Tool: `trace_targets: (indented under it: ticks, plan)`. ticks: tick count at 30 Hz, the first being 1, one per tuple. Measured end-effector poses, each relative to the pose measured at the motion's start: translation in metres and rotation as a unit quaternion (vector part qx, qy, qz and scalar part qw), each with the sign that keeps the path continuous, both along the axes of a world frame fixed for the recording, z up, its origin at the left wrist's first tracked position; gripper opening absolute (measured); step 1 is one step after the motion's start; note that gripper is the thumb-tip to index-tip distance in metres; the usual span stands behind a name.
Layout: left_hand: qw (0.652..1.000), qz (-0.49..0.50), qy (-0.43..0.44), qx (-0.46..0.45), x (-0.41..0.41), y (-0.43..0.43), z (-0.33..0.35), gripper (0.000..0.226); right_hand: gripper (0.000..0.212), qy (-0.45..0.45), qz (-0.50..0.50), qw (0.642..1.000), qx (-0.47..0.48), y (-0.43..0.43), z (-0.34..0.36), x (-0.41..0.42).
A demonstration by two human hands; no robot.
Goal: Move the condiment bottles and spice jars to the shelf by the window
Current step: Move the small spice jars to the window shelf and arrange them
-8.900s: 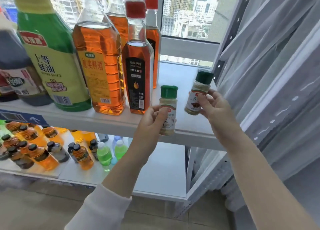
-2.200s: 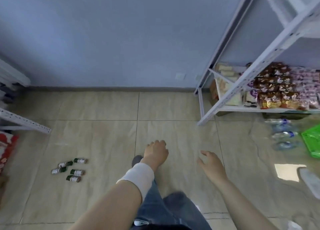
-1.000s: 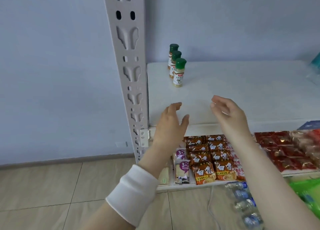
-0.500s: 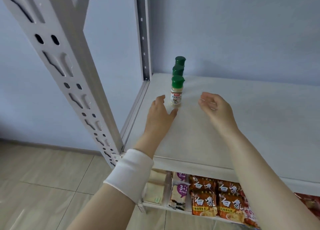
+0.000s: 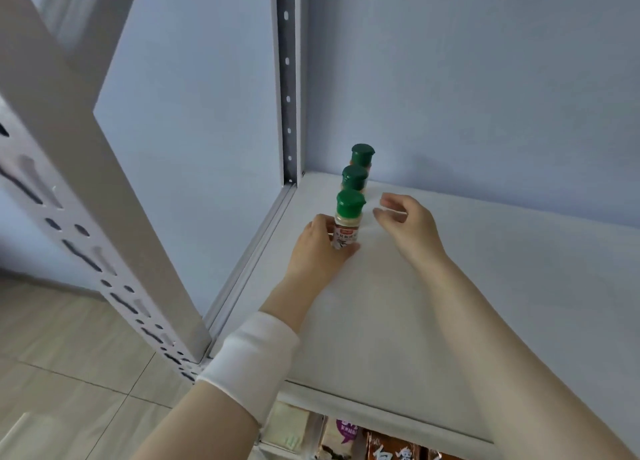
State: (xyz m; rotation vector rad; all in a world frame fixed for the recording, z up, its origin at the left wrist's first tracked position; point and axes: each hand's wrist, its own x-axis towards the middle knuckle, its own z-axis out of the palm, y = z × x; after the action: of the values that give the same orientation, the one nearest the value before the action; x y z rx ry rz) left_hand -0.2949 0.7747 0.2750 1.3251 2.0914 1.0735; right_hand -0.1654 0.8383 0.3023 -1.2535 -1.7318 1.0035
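Three small spice jars with green caps stand in a row at the back left of a white shelf board (image 5: 450,303). The nearest jar (image 5: 347,220) has a pale powder and a red-marked label. My left hand (image 5: 318,248) is wrapped around its lower part, thumb under the label. The middle jar (image 5: 354,178) and the far jar (image 5: 362,154) stand behind it, mostly hidden but for their caps. My right hand (image 5: 407,224) hovers just right of the nearest jar, fingers apart and curled, holding nothing.
A white perforated upright (image 5: 86,200) rises at the near left, and a slimmer rear post (image 5: 289,78) stands at the shelf's back corner against the blue-grey wall. Snack packets (image 5: 388,449) show on the shelf below. Beige floor tiles (image 5: 52,338) lie to the left.
My left hand has closed around the nearest jar, which it was only beside half a second ago. My right hand has come in closer to the jars. The view has moved nearer.
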Motion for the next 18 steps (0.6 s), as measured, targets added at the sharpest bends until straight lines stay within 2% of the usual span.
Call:
trace_targets:
  ticks: [6,9,12,18]
  plan:
    - [0.999,0.031,-0.01,0.014,0.001,0.0,0.002,0.04,0.035,-0.011,0.037,0.999,-0.008,0.023,-0.005,-0.012]
    - [0.998,0.062,-0.026,0.02,-0.006,-0.007,0.003,0.034,0.045,-0.01,0.05,0.998,-0.029,0.031,-0.011,-0.016]
    - [0.994,0.101,-0.048,0.017,-0.015,-0.014,0.004,0.031,0.054,-0.024,0.055,0.997,-0.039,0.037,-0.017,-0.023]
    - [0.98,0.127,-0.136,0.065,-0.018,-0.022,0.006,0.029,0.051,-0.05,0.045,0.997,-0.028,0.045,-0.024,-0.041]
